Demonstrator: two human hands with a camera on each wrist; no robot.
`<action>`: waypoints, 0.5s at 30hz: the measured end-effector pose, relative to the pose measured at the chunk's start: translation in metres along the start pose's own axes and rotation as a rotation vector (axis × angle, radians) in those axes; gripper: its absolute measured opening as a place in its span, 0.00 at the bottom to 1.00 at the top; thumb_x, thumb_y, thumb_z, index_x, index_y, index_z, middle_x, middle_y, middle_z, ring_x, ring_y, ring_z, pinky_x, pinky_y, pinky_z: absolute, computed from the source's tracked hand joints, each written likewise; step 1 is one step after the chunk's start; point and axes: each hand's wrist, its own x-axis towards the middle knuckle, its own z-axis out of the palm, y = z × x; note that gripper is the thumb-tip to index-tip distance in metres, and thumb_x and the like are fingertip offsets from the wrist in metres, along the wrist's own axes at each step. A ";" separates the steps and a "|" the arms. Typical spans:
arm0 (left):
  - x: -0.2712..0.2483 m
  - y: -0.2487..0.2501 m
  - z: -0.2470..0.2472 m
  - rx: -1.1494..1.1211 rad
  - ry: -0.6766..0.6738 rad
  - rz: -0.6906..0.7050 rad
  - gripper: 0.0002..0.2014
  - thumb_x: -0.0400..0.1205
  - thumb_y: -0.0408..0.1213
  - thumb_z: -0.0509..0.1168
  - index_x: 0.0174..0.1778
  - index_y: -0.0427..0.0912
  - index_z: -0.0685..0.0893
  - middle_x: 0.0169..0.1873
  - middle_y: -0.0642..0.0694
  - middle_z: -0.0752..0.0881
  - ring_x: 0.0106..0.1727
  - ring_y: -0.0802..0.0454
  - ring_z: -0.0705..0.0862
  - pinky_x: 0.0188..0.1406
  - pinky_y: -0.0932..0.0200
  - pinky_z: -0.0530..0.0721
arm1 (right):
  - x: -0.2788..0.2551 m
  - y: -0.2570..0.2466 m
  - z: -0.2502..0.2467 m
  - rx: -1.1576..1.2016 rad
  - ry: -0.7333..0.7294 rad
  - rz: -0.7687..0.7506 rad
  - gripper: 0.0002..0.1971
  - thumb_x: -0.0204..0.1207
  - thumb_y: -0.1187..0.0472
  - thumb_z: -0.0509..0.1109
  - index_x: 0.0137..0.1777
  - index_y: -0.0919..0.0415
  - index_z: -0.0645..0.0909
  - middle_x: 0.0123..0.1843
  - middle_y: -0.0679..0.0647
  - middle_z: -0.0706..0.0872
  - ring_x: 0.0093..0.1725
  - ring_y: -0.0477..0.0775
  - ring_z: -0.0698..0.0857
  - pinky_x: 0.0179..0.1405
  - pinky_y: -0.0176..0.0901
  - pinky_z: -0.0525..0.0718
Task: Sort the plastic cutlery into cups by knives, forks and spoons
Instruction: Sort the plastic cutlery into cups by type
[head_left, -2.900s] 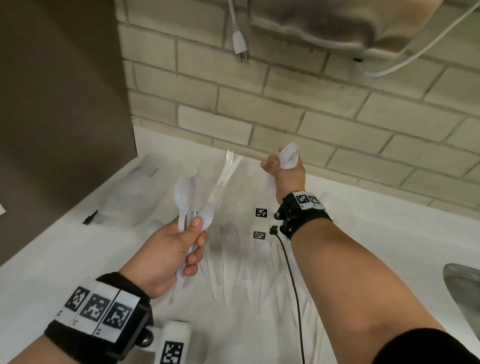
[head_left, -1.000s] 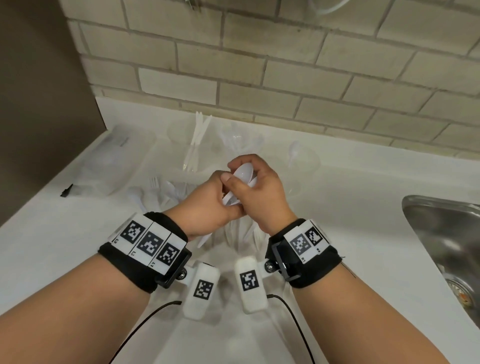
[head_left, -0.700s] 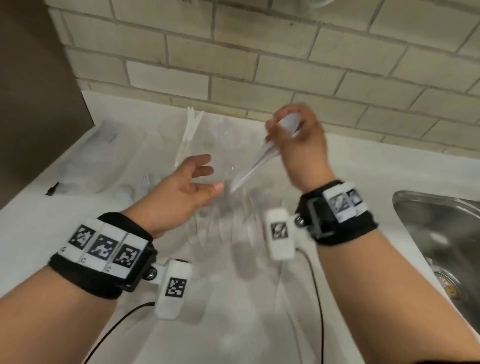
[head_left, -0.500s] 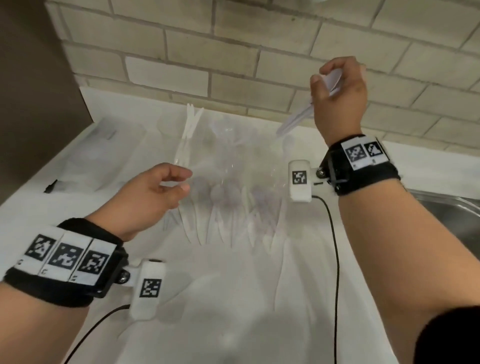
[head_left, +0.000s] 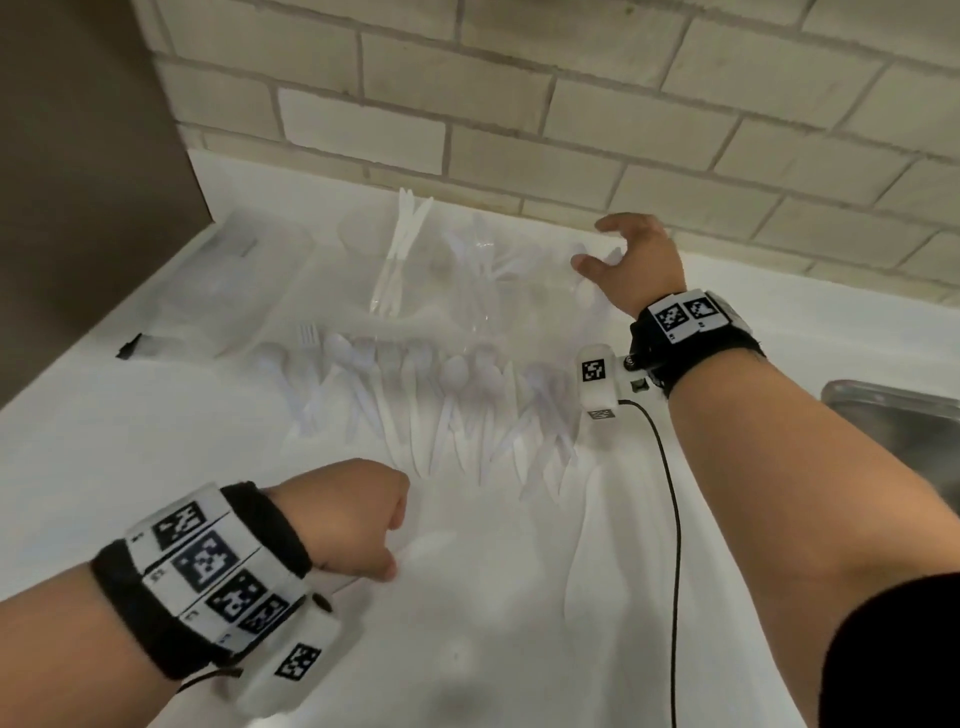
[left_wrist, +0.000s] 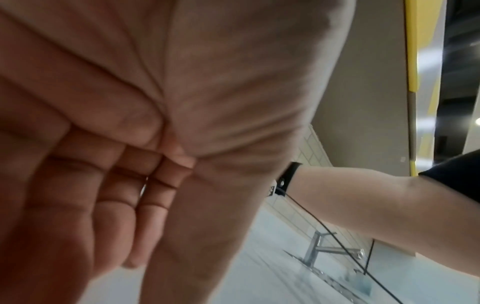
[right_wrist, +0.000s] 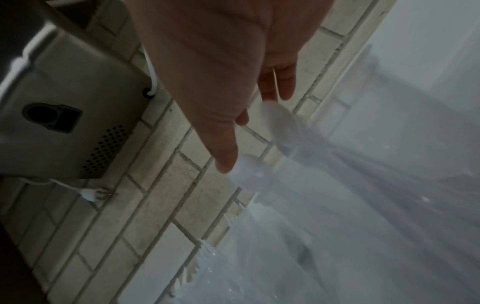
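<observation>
Three clear cups stand by the brick wall. The left cup (head_left: 363, 244) holds knives (head_left: 402, 244), the middle cup (head_left: 475, 291) holds forks (head_left: 480, 254), and the right cup (head_left: 582, 296) holds spoons (right_wrist: 275, 117). My right hand (head_left: 605, 249) hovers over the right cup with fingers spread and grips nothing; the spoon bowls stick up just under its fingertips. A row of mixed white cutlery (head_left: 441, 400) lies on the white counter (head_left: 130, 441) in front of the cups. My left hand (head_left: 363, 519) is low and near me, fingers curled into the palm (left_wrist: 135, 205), empty.
A steel sink (head_left: 898, 421) lies at the right edge. A clear plastic bag (head_left: 234, 291) lies at the back left beside a brown panel (head_left: 78, 156). A metal dispenser (right_wrist: 64, 115) hangs on the wall above. A black cable (head_left: 670, 493) trails from my right wrist.
My right hand took the spoons from my left hand, carried them back right to the right cup and let them go. My left hand drew back toward me and curled.
</observation>
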 end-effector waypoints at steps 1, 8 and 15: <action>0.002 0.004 0.000 0.022 0.006 0.003 0.14 0.74 0.46 0.69 0.51 0.46 0.78 0.43 0.54 0.79 0.42 0.56 0.76 0.38 0.63 0.73 | -0.002 -0.001 -0.005 0.014 0.030 -0.013 0.22 0.72 0.49 0.75 0.65 0.55 0.81 0.70 0.54 0.76 0.69 0.55 0.77 0.68 0.39 0.72; 0.012 0.031 0.001 0.188 -0.046 0.010 0.12 0.76 0.37 0.61 0.27 0.41 0.72 0.26 0.49 0.72 0.28 0.51 0.72 0.26 0.60 0.69 | -0.068 -0.015 -0.039 -0.031 0.176 -0.097 0.15 0.73 0.55 0.73 0.59 0.54 0.83 0.66 0.57 0.76 0.65 0.61 0.76 0.64 0.34 0.65; 0.022 0.043 -0.014 0.195 0.062 0.072 0.07 0.78 0.35 0.62 0.46 0.36 0.81 0.43 0.43 0.83 0.42 0.47 0.81 0.32 0.61 0.73 | -0.166 -0.009 -0.035 -0.197 -0.478 0.213 0.13 0.69 0.49 0.76 0.36 0.56 0.77 0.34 0.49 0.84 0.38 0.54 0.85 0.31 0.39 0.73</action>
